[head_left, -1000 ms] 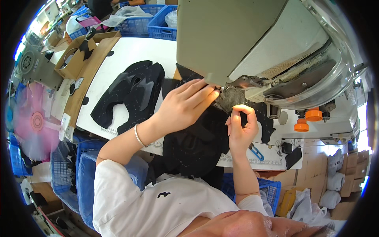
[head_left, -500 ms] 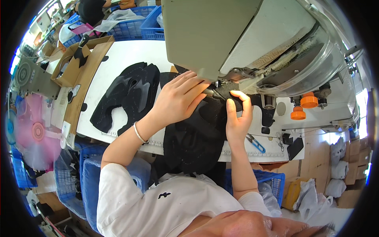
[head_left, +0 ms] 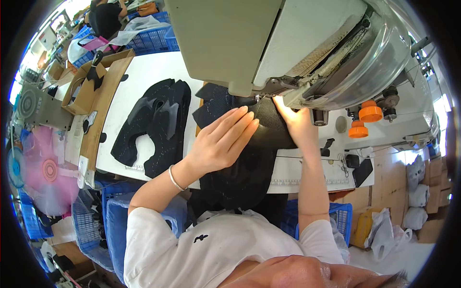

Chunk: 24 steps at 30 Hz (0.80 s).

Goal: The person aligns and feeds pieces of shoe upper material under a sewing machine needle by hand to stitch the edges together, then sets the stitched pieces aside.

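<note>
A black fabric piece [head_left: 273, 122] with a ribbed mesh surface lies under the head of a sewing machine [head_left: 230, 43]. Flat on it, fingers stretched and close together, rests my left hand [head_left: 223, 141], just left of the needle area. My right hand [head_left: 300, 127] grips the fabric's right edge beside the presser foot; some of its fingers are hidden behind the fabric and machine. More black fabric [head_left: 235, 177] hangs over the table's front edge toward my lap. Left of my hands, a stack of cut black pieces [head_left: 158, 122] lies on the white table [head_left: 113, 156].
Orange knobs [head_left: 370, 111] stick out from the machine's right side. A cardboard box [head_left: 79, 98] and a pink fan [head_left: 48, 168] stand at the left. Blue crates [head_left: 86, 225] flank me below the table. At the far left, a person [head_left: 104, 19] sits. White bags [head_left: 384, 235] lie at right.
My right hand has moved up along the fabric's right edge toward the presser foot. My left hand has slid down from the needle, and the mesh piece has turned, showing more surface.
</note>
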Each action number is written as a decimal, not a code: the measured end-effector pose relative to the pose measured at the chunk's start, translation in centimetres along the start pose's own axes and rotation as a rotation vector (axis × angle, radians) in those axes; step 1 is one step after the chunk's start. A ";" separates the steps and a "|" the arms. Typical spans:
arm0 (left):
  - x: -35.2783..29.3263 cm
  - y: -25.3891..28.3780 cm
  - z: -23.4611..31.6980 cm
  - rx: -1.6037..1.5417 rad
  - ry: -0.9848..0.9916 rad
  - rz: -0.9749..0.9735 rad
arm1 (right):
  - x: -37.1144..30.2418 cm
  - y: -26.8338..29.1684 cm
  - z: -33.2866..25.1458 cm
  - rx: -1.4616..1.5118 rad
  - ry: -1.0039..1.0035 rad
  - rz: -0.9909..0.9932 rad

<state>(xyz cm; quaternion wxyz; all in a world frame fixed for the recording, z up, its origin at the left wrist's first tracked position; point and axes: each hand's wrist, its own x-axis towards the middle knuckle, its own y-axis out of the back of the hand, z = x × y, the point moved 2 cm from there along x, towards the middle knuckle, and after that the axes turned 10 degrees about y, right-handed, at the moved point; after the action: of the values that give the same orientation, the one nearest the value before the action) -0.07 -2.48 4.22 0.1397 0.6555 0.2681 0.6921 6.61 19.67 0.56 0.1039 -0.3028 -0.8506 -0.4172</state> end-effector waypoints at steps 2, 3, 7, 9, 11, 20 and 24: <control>0.7 -0.1 0.4 -0.027 0.021 0.014 | 1.1 1.2 -0.2 -0.046 0.175 -0.099; 1.0 -0.4 0.3 -0.034 0.038 0.019 | 1.5 1.2 0.7 -0.026 0.166 -0.116; 0.8 -1.0 0.4 -0.028 0.076 0.024 | 2.3 0.2 4.2 0.058 0.174 -0.150; 0.7 -1.1 0.4 -0.024 0.085 0.028 | 2.4 0.4 3.7 0.108 0.212 -0.124; 0.5 -1.1 0.4 -0.021 0.094 0.031 | 2.3 0.6 3.3 -0.089 0.169 -0.187; 0.7 -2.4 1.7 0.051 0.151 0.110 | 2.8 1.0 4.4 -0.185 0.169 -0.002; 0.5 -2.7 2.4 0.096 0.177 0.144 | 2.8 1.5 4.6 -0.234 -0.045 -0.187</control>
<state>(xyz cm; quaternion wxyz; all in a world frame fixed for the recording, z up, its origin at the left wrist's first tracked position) 1.81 0.41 3.10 0.0339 0.6152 0.2644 0.7419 5.64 25.20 -0.15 0.0093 -0.2417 -0.8228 -0.5144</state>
